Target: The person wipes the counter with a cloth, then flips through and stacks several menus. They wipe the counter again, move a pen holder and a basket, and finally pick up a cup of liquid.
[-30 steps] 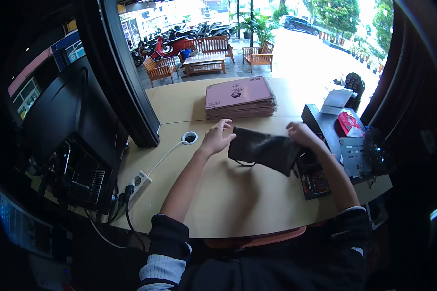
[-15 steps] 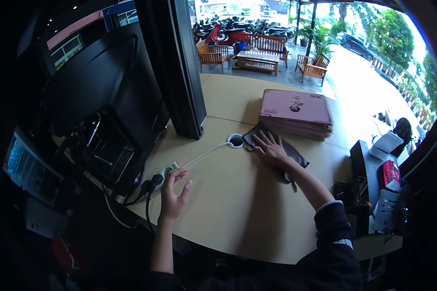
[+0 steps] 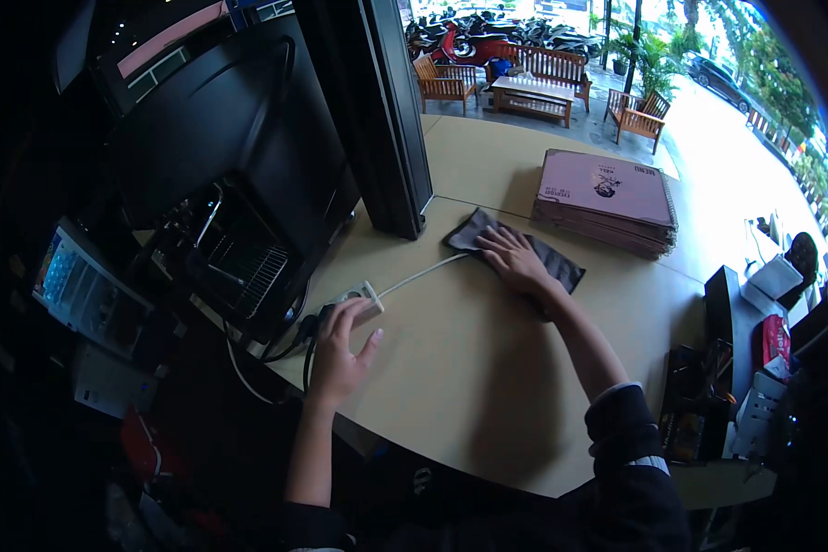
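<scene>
My right hand (image 3: 517, 262) lies flat with spread fingers on a dark grey cloth (image 3: 561, 267), pressed against the pale tabletop (image 3: 423, 368). The cloth covers the spot where a white cable (image 3: 423, 274) runs under its left corner. My left hand (image 3: 343, 357) holds nothing; its thumb stands apart from the bent fingers. Its fingertips overlap a white power strip (image 3: 366, 296) with black plugs in it, near the table's left edge. Just beyond the cloth sits a stack of pink menus (image 3: 607, 189).
A black coffee machine (image 3: 221, 156) stands at the left, beside a thick dark post (image 3: 368, 110). To the right is a black organizer (image 3: 722, 322) with small items and a red packet (image 3: 776, 340). Wooden chairs and a bench (image 3: 547, 69) are outside.
My right hand has slid the cloth leftward over the round cable hole, which is now hidden. My left hand has come over the power strip. The view has shifted a little.
</scene>
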